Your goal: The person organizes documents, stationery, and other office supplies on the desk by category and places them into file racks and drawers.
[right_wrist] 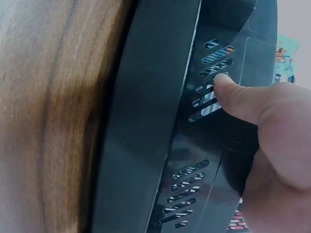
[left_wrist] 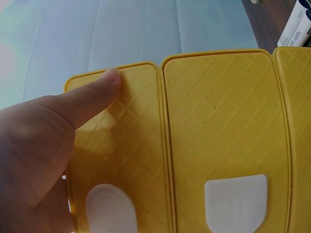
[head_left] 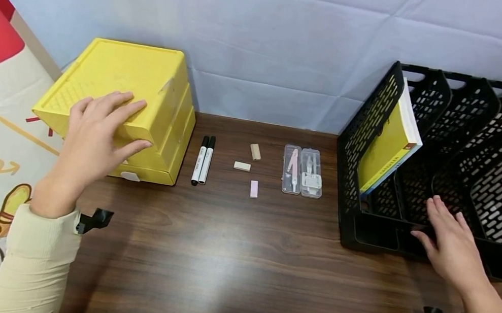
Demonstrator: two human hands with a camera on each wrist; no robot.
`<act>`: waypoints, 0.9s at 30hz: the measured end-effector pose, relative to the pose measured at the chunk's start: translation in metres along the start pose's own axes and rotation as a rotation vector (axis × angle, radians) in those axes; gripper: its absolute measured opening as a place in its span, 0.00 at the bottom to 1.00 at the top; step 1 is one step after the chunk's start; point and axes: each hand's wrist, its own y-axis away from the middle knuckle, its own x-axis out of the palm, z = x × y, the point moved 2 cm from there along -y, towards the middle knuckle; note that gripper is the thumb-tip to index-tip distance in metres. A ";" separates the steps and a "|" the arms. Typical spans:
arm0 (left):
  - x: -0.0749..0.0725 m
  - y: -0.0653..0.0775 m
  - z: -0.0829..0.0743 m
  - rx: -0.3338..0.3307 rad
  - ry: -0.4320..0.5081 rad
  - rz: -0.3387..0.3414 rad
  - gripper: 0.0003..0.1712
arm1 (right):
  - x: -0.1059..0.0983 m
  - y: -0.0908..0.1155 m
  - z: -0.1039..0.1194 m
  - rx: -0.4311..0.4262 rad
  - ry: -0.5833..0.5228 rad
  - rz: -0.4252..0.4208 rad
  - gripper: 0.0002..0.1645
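A yellow drawer box [head_left: 126,79] with stacked drawers stands at the back left. My left hand [head_left: 98,127] rests on its top near the front edge, fingers spread. In the left wrist view the thumb [left_wrist: 92,97] lies against a patterned drawer front [left_wrist: 218,111] with a white pull [left_wrist: 237,204]. On the right is a black file rack [head_left: 362,234] with upright dividers. My right hand [head_left: 453,246] lies over its front edge, fingers reaching inward. Its thumb [right_wrist: 238,97] is at the rack's slotted front in the right wrist view. Neither hand holds anything.
Two markers [head_left: 203,160] lie beside the drawer box. Several erasers [head_left: 242,166] lie mid-table, including a pink one [head_left: 254,189]. An opened clear case [head_left: 290,186] holds a pink compass. Books [head_left: 392,146] stand in the rack's left slot. A pale cloth [head_left: 266,51] hangs behind.
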 end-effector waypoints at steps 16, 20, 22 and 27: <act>-0.043 0.022 -0.003 -0.067 0.132 -0.307 0.35 | 0.001 -0.001 0.000 -0.006 -0.002 -0.016 0.47; -0.053 0.036 0.000 -0.202 0.165 -0.371 0.21 | 0.001 -0.002 0.001 -0.003 0.004 -0.016 0.46; -0.055 0.042 0.002 -0.308 0.201 -0.404 0.18 | 0.001 -0.001 0.001 -0.004 0.006 -0.020 0.46; -0.049 0.054 0.009 -0.567 0.246 -0.439 0.14 | 0.003 0.002 0.001 -0.017 0.006 -0.042 0.43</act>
